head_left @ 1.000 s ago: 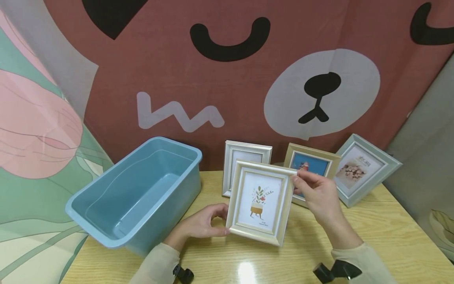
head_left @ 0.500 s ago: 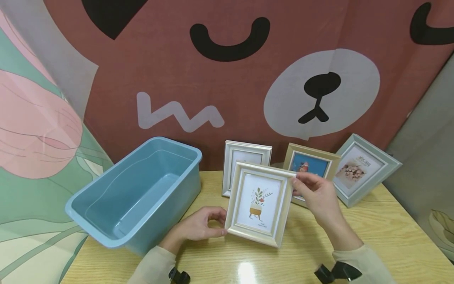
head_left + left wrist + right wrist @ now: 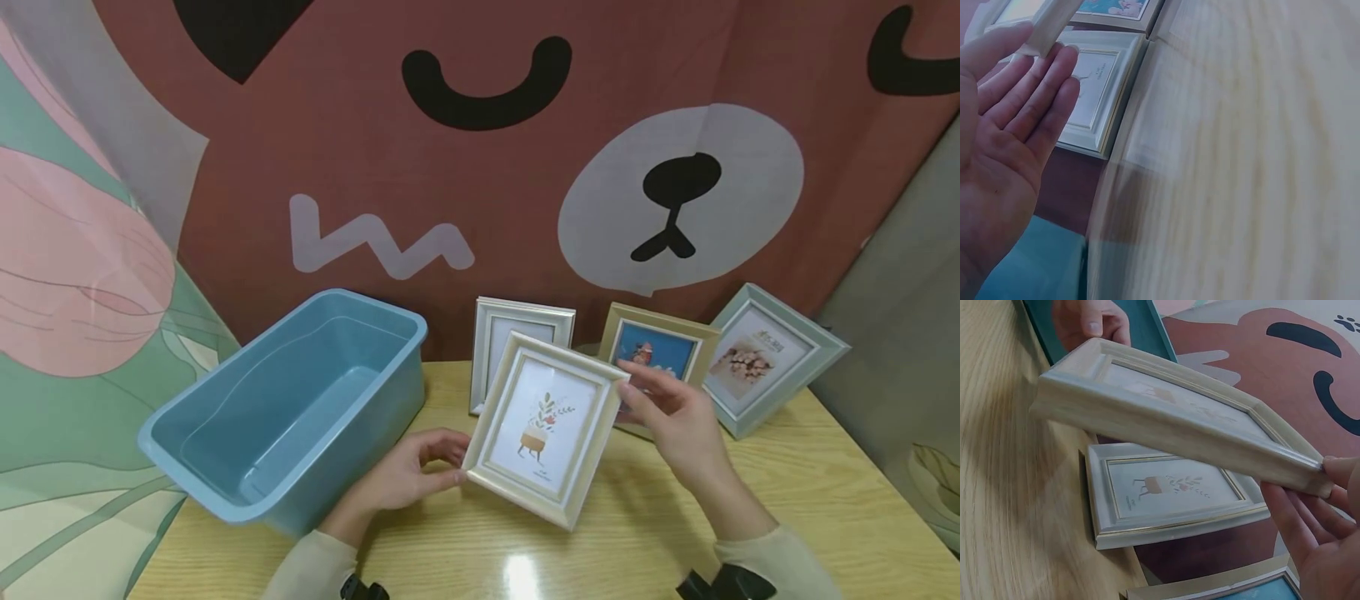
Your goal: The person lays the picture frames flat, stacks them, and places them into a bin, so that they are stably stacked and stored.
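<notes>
A cream-gold picture frame [image 3: 543, 429], with a print of a potted plant, is held tilted above the table in the head view. My left hand [image 3: 405, 471] pinches its lower left corner between thumb and fingers. At the upper right corner, my right hand [image 3: 678, 421] grips it, the thumb on the front edge and the fingers behind, as the right wrist view also shows. A silver-white frame [image 3: 482, 358] stands behind it, partly covered. To the right, a gold frame [image 3: 705, 358] with a blue picture is partly hidden by my right hand.
A blue plastic bin [image 3: 408, 392] stands left of my left hand, nothing visible inside. A grey-blue frame [image 3: 806, 367] leans at the back right of the wooden table [image 3: 825, 508]. A printed cloth [image 3: 510, 192] hangs behind everything.
The held picture frame has tipped further clockwise, its lower edge shifting slightly left. My left hand has moved a little left with its corner; the standing frames and bin stay put.
</notes>
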### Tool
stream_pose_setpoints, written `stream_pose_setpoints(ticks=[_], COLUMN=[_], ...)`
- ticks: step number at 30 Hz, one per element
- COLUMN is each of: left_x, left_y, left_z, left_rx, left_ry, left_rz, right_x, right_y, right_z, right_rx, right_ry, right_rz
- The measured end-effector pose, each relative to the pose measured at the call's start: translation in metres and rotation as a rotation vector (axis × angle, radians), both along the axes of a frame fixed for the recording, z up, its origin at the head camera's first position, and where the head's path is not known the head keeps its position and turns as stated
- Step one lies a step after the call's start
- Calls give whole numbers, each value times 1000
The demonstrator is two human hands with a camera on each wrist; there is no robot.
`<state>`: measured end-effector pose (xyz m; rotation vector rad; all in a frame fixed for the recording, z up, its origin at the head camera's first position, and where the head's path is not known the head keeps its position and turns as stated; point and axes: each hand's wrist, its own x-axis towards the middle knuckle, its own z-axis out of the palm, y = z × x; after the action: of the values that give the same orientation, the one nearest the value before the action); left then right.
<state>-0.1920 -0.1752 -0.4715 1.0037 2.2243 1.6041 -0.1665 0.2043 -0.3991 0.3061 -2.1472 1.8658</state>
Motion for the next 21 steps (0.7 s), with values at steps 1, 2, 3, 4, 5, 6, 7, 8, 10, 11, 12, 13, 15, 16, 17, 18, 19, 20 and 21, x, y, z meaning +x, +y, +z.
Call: stream_pose_setpoints(ticks=[1,2,3,4,5,6,7,8,10,11,12,13,15,16,17,18,19,20,21], left_x=[0,1,1,1,2,2,2,2,2,1,1,1,1,1,1,1,1,2,2], left_y=[-1,-1,-2,-3,-3,-4,-4,-5,-6,-6,-6,-6,-7,-7,-7,-6,-6,-5,-5], left_z=[0,-1,-1,-1,-2,-2,-3,-3,-4,-4,-5,-5,-6,-7,-7,-6,-6,-5,-4], left_rx=[13,25,35,44,53,63,74,86,109,119,128,134,139,142,144,150,157,165,175], left_ry=[3,7,10,15,20,25,32,36,48,50,54,56,61,64,62,58,50,42,33], left_rz=[5,10,17,24,32,40,47,52,59,64,71,79,107,122,141,159,177,195,213], right_x=[1,2,3,3,4,5,6,7,9,10,10,11,12,13,13,14,14,15,15], right_y=[1,2,2,3,4,5,6,7,8,9,9,10,11,12,13,13,14,15,16], right_z=[0,-1,-1,-2,-3,-3,-4,-4,-5,-6,-6,-6,-8,-8,-9,-9,-10,-10,-11], right_rx=[-4,-11,-18,-27,-32,-32,-35,-34,-41,-46,-65,-91,-139,-160,-184,-205,-212,-217,-215], right_ry=[5,9,15,20,24,29,31,34,40,44,49,54,70,78,86,94,101,108,105], right_rz=[14,30,43,55,61,59,55,48,34,29,36,50,87,107,130,155,171,188,197])
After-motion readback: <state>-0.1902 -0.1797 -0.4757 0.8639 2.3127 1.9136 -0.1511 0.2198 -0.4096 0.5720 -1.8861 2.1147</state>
